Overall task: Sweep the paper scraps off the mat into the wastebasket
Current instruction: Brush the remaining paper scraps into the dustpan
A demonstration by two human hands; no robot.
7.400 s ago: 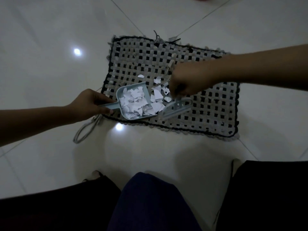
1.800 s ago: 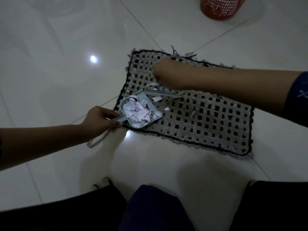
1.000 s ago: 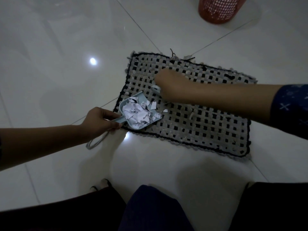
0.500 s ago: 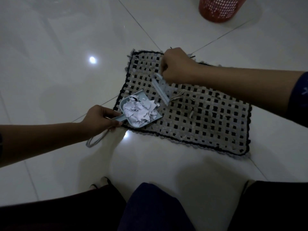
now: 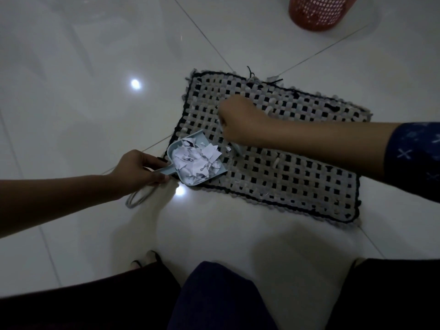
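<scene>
A woven black-and-grey mat [image 5: 285,167] lies on the white tiled floor. My left hand [image 5: 138,171] grips the handle of a small light-blue dustpan [image 5: 173,148] resting on the mat's near-left corner. White paper scraps [image 5: 195,161] are heaped in the pan. My right hand [image 5: 240,120] is closed in a fist over the mat just right of the pan, holding a small brush that it almost entirely hides. A red mesh wastebasket [image 5: 316,13] stands on the floor at the top right, beyond the mat.
A grey cord loop [image 5: 138,198] hangs from the dustpan handle onto the floor. My dark-clothed knees [image 5: 223,296] fill the bottom edge. Glossy floor tiles [image 5: 95,67] with light reflections surround the mat.
My right hand swept from the mat's far edge back down toward the dustpan, and the brush is now hidden under it. The dustpan and left hand stayed put.
</scene>
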